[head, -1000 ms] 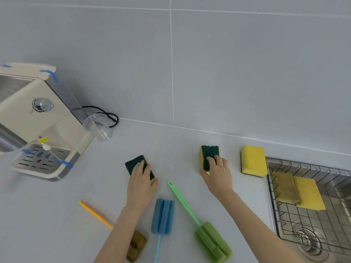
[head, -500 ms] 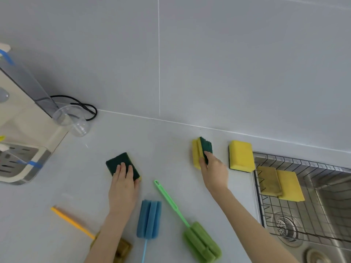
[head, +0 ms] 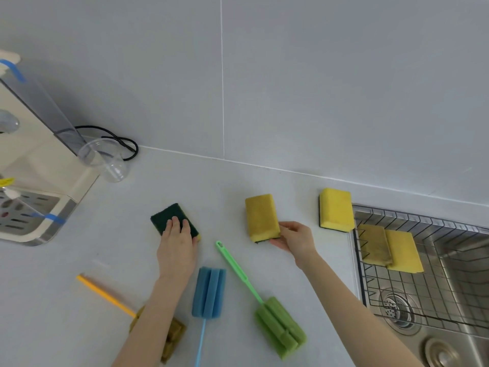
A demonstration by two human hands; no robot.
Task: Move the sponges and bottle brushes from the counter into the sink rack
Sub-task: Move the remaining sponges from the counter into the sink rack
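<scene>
My right hand (head: 293, 238) grips a sponge (head: 260, 217) by its near end, yellow face up, lifted and tilted off the counter. My left hand (head: 176, 241) lies on a second sponge (head: 169, 215), green scouring side up, flat on the counter, fingers curled over its near edge. A third yellow sponge (head: 336, 209) sits beside the sink rack (head: 434, 263), where two sponges (head: 391, 247) lie. Three bottle brushes lie on the counter: blue (head: 209, 292), green (head: 275, 324) and yellow-handled (head: 105, 294), the last partly under my left forearm.
A cream-coloured appliance with a drip tray (head: 29, 210) stands at the left, with a clear plastic cup (head: 105, 160) and a black cable (head: 124, 144) behind it. The sink drain (head: 397, 311) lies below the rack. A tiled wall runs along the back of the counter.
My right hand has turned its sponge over from green side up to yellow side up and lifted it. My left hand has stayed on the green-topped sponge.
</scene>
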